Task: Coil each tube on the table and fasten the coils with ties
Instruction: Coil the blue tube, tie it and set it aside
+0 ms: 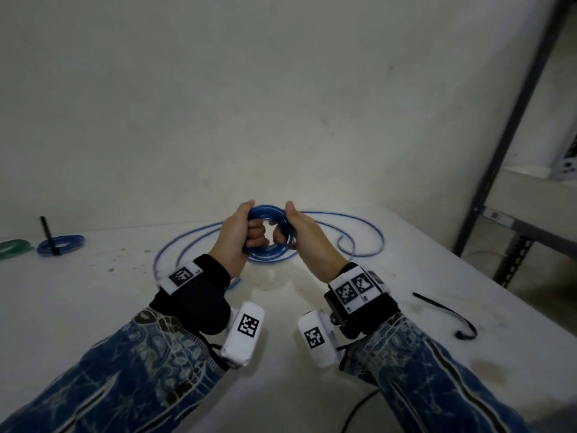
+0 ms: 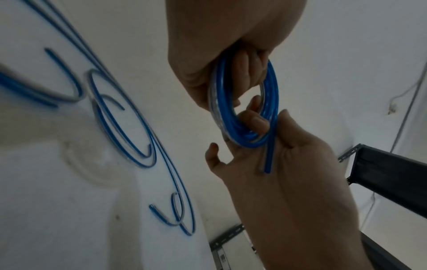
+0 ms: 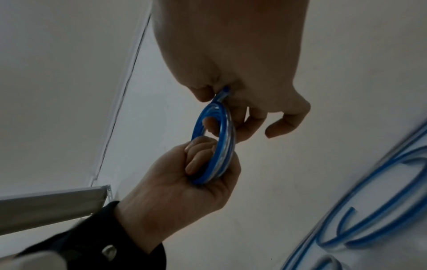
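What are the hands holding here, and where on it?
Both hold the blue tube coil above the table: the left hand grips its left side, the right hand its right side, fingers curled through the centre.

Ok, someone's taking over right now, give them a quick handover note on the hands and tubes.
Left hand and right hand both grip the blue coil, held above the table.
Loose blue tube lies on the table behind the hands.
Done: a tied blue coil far left, beside a green coil.
Left: finish coiling, then fasten with the black tie lying to the right.
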